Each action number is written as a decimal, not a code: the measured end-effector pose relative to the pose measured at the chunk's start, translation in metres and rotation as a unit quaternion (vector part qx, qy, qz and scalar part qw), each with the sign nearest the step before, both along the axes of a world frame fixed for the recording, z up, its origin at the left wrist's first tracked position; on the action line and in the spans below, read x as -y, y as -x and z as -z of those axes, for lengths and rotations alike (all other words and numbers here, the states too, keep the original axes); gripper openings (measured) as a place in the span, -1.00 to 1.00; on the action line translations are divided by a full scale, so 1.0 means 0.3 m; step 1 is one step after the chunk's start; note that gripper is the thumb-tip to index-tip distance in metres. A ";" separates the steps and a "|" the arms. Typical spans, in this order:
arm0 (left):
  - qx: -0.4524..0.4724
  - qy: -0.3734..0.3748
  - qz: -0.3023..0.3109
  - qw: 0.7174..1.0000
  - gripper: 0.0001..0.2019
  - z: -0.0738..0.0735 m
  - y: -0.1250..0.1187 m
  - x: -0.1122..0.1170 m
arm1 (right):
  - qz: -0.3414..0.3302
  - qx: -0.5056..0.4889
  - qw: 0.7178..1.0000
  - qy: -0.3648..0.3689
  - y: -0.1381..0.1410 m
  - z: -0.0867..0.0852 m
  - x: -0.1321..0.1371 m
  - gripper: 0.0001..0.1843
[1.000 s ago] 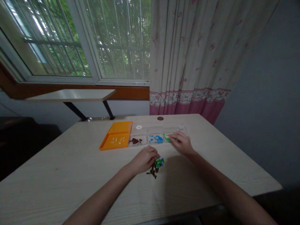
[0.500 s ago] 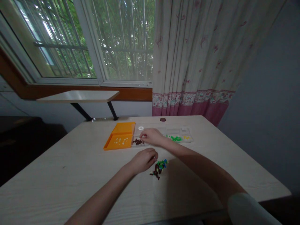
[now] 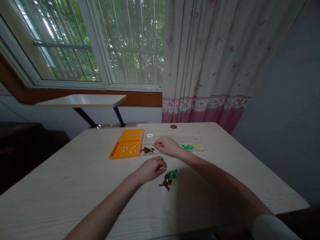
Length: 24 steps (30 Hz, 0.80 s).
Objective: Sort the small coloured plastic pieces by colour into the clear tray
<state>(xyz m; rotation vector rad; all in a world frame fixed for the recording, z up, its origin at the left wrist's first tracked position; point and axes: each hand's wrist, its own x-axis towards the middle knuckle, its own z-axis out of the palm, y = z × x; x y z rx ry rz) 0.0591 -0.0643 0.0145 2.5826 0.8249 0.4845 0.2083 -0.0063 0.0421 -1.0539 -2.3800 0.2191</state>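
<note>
A small heap of brown, green and blue beads (image 3: 169, 177) lies on the pale wooden table (image 3: 75, 186). My left hand (image 3: 151, 168) rests just left of the heap, fingers curled in a pinch at its edge. My right hand (image 3: 167, 146) reaches over a clear compartment tray (image 3: 192, 141), fingers pinched together beside the compartment of brown beads (image 3: 147, 150). Green beads (image 3: 187, 146) and yellow beads (image 3: 198, 145) sit in compartments to the right. What either pinch holds is too small to see.
An orange tray (image 3: 128, 144) with a few white beads lies left of the clear tray. A small white ring (image 3: 149, 135) sits behind. A shelf (image 3: 80, 100) juts from the wall under the window. A floral curtain (image 3: 205, 66) hangs behind the table.
My right hand moved from the green compartment on the right across to the brown compartment, then drew back slightly right. My left hand stayed by the heap.
</note>
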 end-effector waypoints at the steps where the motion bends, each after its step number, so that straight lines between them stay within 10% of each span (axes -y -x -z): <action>1: 0.004 0.002 0.001 1.000 -0.87 0.003 0.000 -0.001 | 0.007 -0.006 1.000 0.000 -0.040 0.008 0.024 -0.77; 8: 0.058 0.013 -0.024 0.998 -0.86 0.004 -0.011 0.005 | 0.024 0.002 1.000 0.006 -0.205 0.094 0.161 -0.84; 24: 0.137 -0.018 -0.066 0.988 -0.83 -0.023 -0.028 0.021 | -0.006 -0.069 0.995 -0.066 -0.193 0.115 0.238 -0.85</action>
